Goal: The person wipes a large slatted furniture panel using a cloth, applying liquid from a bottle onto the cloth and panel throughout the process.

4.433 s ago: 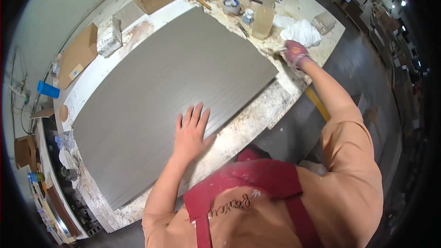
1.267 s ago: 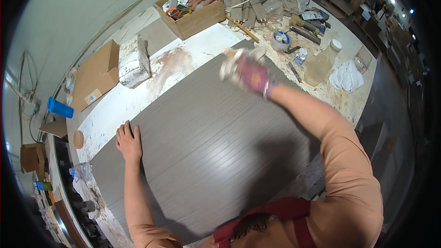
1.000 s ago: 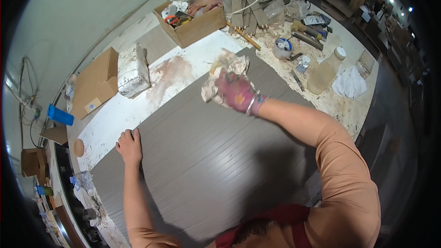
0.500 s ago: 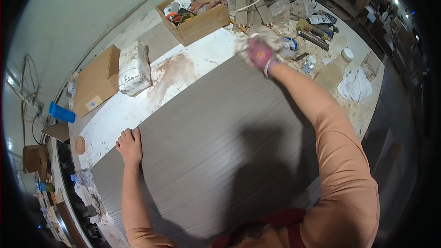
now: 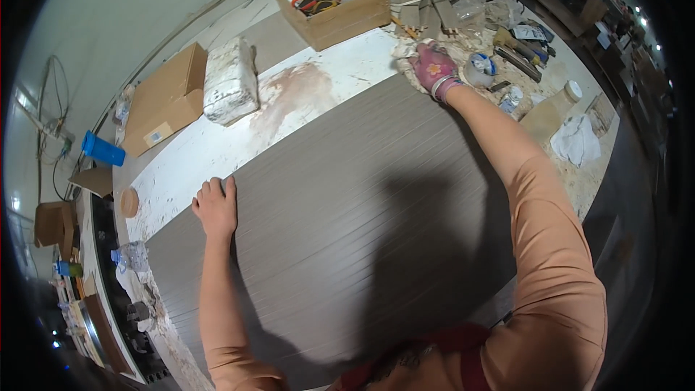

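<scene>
A large grey wood-grain board [image 5: 311,224] lies in front of me on a worktable. My bare left hand [image 5: 217,206] is closed over its far edge toward the left, fingers bent at the edge and thumb beside them. At the board's far right corner, my right hand [image 5: 433,69], in a pink glove with a flower on it, presses down a bunched whitish rag [image 5: 407,51]. The glove's fingers are wrapped into the cloth, and its underside is hidden.
Beyond the board stand a cardboard box [image 5: 340,25] of tools and gloves, a white wrapped block [image 5: 230,83] and an open carton [image 5: 165,101]. To the right are a blue-rimmed jar [image 5: 480,70], a hammer [image 5: 515,51], a yellowish bottle [image 5: 550,112] and a crumpled white cloth [image 5: 577,141].
The whole view has shifted slightly. My right hand and the rag, blurred by motion before, now show sharply at the same far corner. My left hand keeps its place on the board's edge.
</scene>
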Tool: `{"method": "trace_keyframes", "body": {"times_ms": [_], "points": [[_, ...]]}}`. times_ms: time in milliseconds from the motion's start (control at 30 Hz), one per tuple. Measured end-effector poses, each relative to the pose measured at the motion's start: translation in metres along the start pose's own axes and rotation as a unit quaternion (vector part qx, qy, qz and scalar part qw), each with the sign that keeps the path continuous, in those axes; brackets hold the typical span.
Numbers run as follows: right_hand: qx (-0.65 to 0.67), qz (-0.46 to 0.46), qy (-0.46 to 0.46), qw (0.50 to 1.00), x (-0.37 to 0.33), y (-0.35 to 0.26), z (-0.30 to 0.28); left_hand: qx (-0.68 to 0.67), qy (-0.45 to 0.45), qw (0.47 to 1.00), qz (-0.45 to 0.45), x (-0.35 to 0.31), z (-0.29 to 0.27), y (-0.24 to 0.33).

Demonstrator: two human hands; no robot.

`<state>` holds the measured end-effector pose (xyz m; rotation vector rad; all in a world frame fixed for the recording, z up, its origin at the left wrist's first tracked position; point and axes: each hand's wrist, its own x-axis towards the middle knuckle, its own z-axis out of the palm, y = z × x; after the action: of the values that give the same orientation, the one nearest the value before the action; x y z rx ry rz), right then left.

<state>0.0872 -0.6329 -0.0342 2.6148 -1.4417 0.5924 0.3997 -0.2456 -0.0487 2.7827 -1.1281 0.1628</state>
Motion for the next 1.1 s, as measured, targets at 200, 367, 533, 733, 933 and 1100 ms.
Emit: {"method": "trace_keyframes", "body": {"times_ms": [200, 367, 533, 733, 933, 1100], "points": [[0.177, -0.168, -0.174, 0.954, -0.094, -0.171, -0.005, 0.014, -0.005, 1.0, -0.008, 0.0, 0.001, -0.005], [0.225, -0.281, -0.179, 0.916, -0.097, -0.153, -0.001, 0.023, -0.004, 1.0, 0.0, -0.003, 0.002, -0.013], [0.132, 0.05, -0.144, 0.979, -0.014, 0.009, -0.021, -0.004, -0.009, 1.0, 0.001, 0.001, -0.002, 0.001], [0.078, -0.164, -0.119, 0.976, -0.071, -0.14, 0.002, 0.022, -0.016, 1.0, -0.01, 0.008, 0.0, -0.007], [0.177, -0.182, -0.119, 0.96, -0.069, -0.133, -0.001, -0.006, -0.024, 1.0, -0.007, 0.004, -0.005, -0.01], [-0.003, 0.07, 0.01, 0.997, -0.02, 0.0, -0.008, -0.014, -0.014, 1.0, 0.0, 0.01, -0.003, 0.006]]}}
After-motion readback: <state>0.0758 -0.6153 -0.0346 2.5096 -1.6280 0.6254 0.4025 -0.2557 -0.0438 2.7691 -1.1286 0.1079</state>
